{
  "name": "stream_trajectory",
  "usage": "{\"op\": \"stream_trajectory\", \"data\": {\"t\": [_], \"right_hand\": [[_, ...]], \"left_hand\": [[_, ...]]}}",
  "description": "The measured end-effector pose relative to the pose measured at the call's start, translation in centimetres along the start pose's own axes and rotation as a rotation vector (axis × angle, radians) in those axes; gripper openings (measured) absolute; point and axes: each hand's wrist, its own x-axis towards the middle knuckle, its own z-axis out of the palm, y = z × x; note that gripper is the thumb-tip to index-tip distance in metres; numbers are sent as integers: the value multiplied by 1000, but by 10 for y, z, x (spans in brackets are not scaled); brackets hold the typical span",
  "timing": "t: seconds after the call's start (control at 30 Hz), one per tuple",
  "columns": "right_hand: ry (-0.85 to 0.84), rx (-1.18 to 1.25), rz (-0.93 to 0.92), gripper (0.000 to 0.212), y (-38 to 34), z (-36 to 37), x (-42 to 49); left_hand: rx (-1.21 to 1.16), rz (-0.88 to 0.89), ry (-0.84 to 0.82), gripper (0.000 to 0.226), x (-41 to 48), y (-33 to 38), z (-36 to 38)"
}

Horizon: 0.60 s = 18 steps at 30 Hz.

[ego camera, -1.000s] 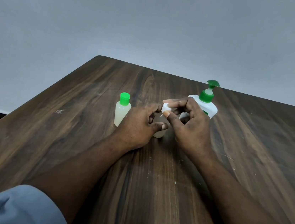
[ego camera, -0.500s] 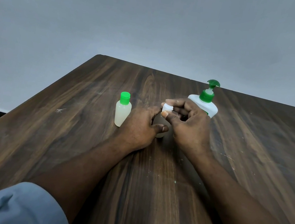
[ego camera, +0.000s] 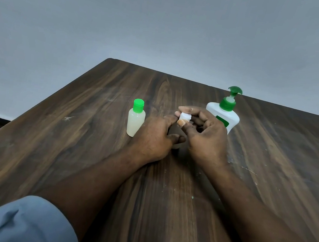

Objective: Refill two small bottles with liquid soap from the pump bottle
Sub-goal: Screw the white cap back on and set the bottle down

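Dark bench [ego camera: 70,150] under us. Our left hand [ego camera: 154,138] grips the small bottle [ego camera: 176,146] so it cannot tip; our right hand [ego camera: 206,140] pinches its white cap [ego camera: 185,117] to open it.

A small translucent bottle [ego camera: 135,121] with a green cap stands upright on the tabletop [ego camera: 90,152]. The left hand [ego camera: 156,136] grips a second small bottle [ego camera: 176,146], mostly hidden. The right hand [ego camera: 206,138] pinches a white cap [ego camera: 185,117] above it. The white pump bottle [ego camera: 225,117] stands just behind.

Dark wood-grain table [ego camera: 70,150] bearing everything, green-capped small bottle [ego camera: 135,122] standing upright towards the left, second small bottle [ego camera: 176,146] standing mostly hidden beside it, white pump bottle [ego camera: 227,117] standing farther right, pale specks [ego camera: 249,170] dotting the right side.
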Motion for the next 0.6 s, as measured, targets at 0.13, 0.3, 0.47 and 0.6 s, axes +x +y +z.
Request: {"op": "stream_trajectory", "data": {"t": [0.13, 0.3, 0.47, 0.6], "right_hand": [[66, -39, 6, 29, 1, 7, -3], [123, -67, 25, 28, 0, 12, -8], [31, -70, 29, 30, 3, 6, -4], [-78, -170, 4, 44, 9, -2, -5]], "left_hand": [[102, -2, 22, 40, -1, 5, -2], [176, -7, 38, 38, -3, 8, -1], [63, -54, 1, 37, -6, 9, -5], [104, -87, -38, 16, -9, 5, -6]]}}
